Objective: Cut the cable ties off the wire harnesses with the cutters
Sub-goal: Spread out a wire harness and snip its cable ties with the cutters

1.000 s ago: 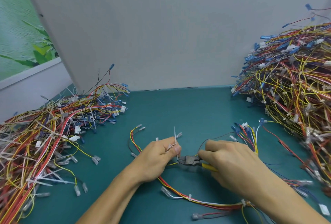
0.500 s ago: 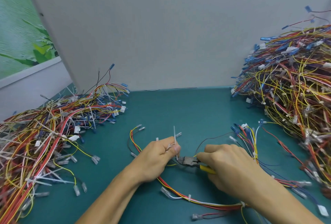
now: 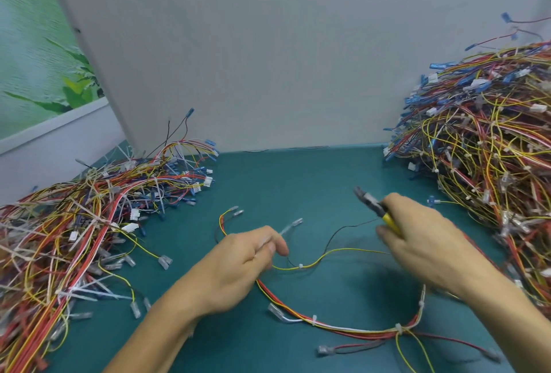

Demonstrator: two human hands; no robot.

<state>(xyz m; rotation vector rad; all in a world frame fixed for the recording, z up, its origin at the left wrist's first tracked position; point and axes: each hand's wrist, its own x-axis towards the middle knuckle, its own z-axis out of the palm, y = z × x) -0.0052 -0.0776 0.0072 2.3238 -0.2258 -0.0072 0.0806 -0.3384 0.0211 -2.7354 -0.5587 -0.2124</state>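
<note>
Wire harness [image 3: 343,328] lies in a loose loop on the teal table [image 3: 298,181] between your hands. One end is gathered in your left hand [image 3: 238,265], whose fingers curl round the wires. That grip seems meant to steady the bundle so each tie can be reached. A small white cable tie [image 3: 301,266] sits on the yellow wire just beside your left fingertips, and further ties [image 3: 314,320] bind the red-and-white run nearer you, so this harness looks unfinished. Your right hand [image 3: 423,241] clasps the yellow-handled cutters [image 3: 371,204], lifted clear of the wires with the nose pointing away. Blur hides whether the blades are parted. Harnesses are heaped on both sides, a left heap [image 3: 74,223] and a taller right heap [image 3: 483,149], probably kept close for sorting.
</note>
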